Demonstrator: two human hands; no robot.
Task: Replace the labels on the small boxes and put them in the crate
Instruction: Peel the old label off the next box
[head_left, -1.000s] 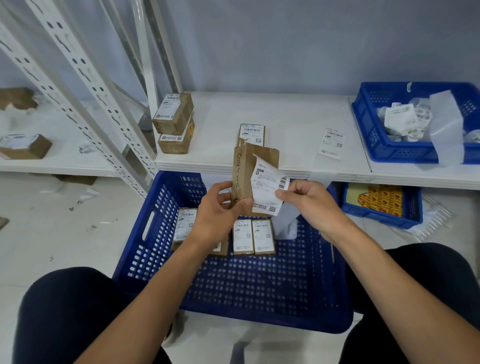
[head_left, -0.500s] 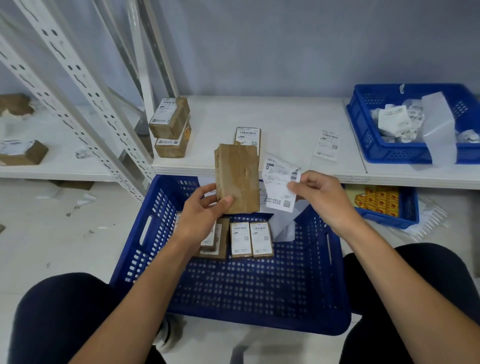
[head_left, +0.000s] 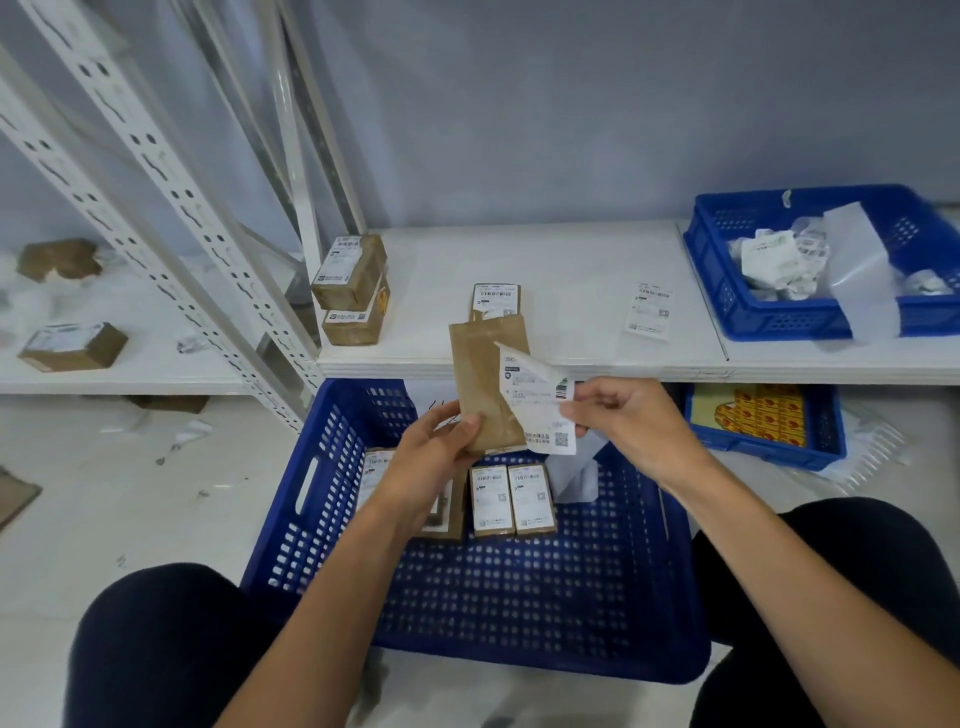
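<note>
My left hand (head_left: 434, 457) grips a small brown cardboard box (head_left: 480, 382) by its lower end, holding it upright above the big blue crate (head_left: 332, 499). My right hand (head_left: 626, 421) pinches a white printed label (head_left: 540, 402) that overlaps the box's right side, its top corner curled. Several labelled small boxes (head_left: 511, 499) lie flat in the crate's far part. One labelled box (head_left: 493, 299) lies on the white shelf (head_left: 571, 270) behind, and two stacked boxes (head_left: 350, 288) stand at the shelf's left end.
A loose label (head_left: 649, 312) lies on the shelf. A blue bin (head_left: 727, 291) with crumpled labels and backing paper sits at the shelf's right. A smaller blue bin (head_left: 826, 431) with yellow packs is under the shelf. Perforated white rack posts (head_left: 171, 208) stand left. My knees flank the crate.
The label came off the box and was held apart from it; now my right hand has brought it back against the box's right side. The box face now shows bare cardboard.
</note>
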